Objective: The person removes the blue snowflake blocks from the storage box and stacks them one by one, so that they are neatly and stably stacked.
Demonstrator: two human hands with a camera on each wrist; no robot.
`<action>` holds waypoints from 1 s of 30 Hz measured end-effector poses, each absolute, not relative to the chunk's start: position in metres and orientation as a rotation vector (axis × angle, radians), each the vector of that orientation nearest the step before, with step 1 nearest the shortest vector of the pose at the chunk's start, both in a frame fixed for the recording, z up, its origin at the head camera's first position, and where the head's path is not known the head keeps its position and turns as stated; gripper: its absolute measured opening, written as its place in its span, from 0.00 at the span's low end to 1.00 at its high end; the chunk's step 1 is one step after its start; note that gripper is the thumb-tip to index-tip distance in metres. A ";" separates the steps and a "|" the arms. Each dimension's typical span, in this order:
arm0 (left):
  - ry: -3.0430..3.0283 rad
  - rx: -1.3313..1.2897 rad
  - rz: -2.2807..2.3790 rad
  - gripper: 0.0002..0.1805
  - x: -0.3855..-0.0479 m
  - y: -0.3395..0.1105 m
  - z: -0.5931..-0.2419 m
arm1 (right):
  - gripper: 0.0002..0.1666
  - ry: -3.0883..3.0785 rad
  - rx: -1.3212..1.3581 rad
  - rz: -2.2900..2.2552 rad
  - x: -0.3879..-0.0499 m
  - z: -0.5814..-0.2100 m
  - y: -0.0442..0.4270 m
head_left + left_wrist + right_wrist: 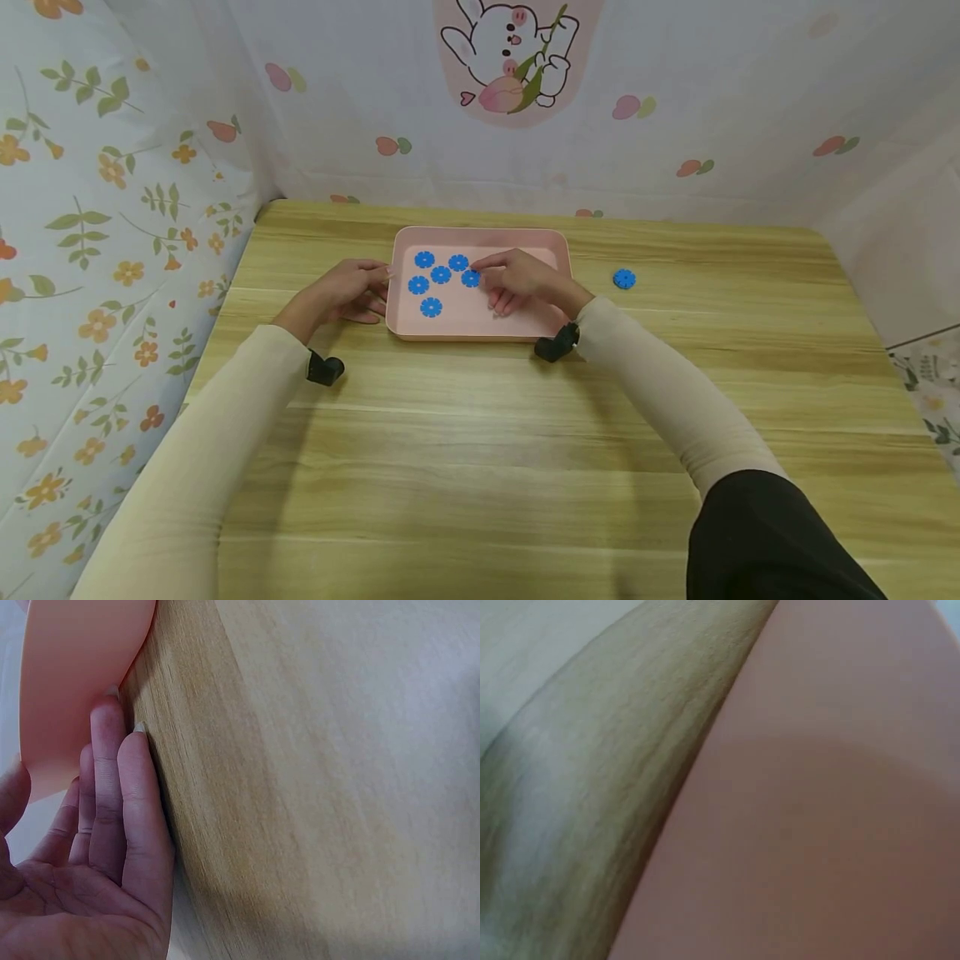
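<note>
1. Plainly, the left hand (pixel 337 290) is laid at nine o'clock of the pink tray (pixel 450 325). Its fingers (pixel 107 787) are held nearly straight along the outer wall, and the thumb is seen close by the rim; nothing is gripped. By judgement, the tray is being steadied.

2. In the tray's left half, between eight and eleven o'clock of its middle, five blue notched discs (pixel 441 274) are spread flat, apart from any hand. That much of the work can be judged done, since all five are seen lying inside the walls.

3. Just toward ten o'clock of the tray's middle, a sixth blue disc (pixel 470 277) is touched at its upper right edge by the right hand (pixel 521 279). The index finger is stretched out, the other fingers are loosely bent beneath, and no pinch is seen. The placing of this disc is judged nearly finished, as it is already inside the tray. Only tray and tabletop (pixel 465 467) are shown by the right wrist view.

4. At three o'clock of the tray, well apart from it, a lone blue piece (pixel 624 278) is left on the tabletop, untouched. Whether it is made of one disc or of several stacked cannot be told. If the blue pieces are being gathered in the tray, only this one is seen left over.
</note>
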State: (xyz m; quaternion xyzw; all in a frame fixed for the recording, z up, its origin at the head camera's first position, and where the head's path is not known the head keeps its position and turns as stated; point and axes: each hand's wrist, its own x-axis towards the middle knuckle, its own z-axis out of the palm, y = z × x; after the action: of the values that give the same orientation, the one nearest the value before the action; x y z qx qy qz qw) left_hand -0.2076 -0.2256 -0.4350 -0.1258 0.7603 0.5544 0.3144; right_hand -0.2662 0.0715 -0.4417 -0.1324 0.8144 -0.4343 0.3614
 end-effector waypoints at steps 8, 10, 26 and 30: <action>2.011 -0.336 1.467 0.28 -0.208 -0.226 -0.437 | 0.18 2.138 -0.354 -1.050 -0.265 -0.443 0.070; 2.013 -0.334 1.463 0.28 -0.208 -0.226 -0.437 | 0.17 2.152 -0.355 -1.030 -0.264 -0.443 0.069; 1.996 -0.333 1.461 0.29 -0.208 -0.225 -0.434 | 0.14 2.299 -0.322 -0.828 -0.259 -0.434 0.064; 1.988 -0.337 1.461 0.28 -0.209 -0.225 -0.436 | 0.13 2.291 -0.358 -0.799 -0.259 -0.433 0.067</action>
State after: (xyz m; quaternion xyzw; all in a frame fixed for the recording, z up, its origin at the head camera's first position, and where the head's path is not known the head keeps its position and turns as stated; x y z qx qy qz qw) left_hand -0.2091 -0.2250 -0.4357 -0.1281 0.7564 0.5558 0.3201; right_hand -0.2591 0.0667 -0.4326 -0.1374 0.8793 -0.3068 0.3375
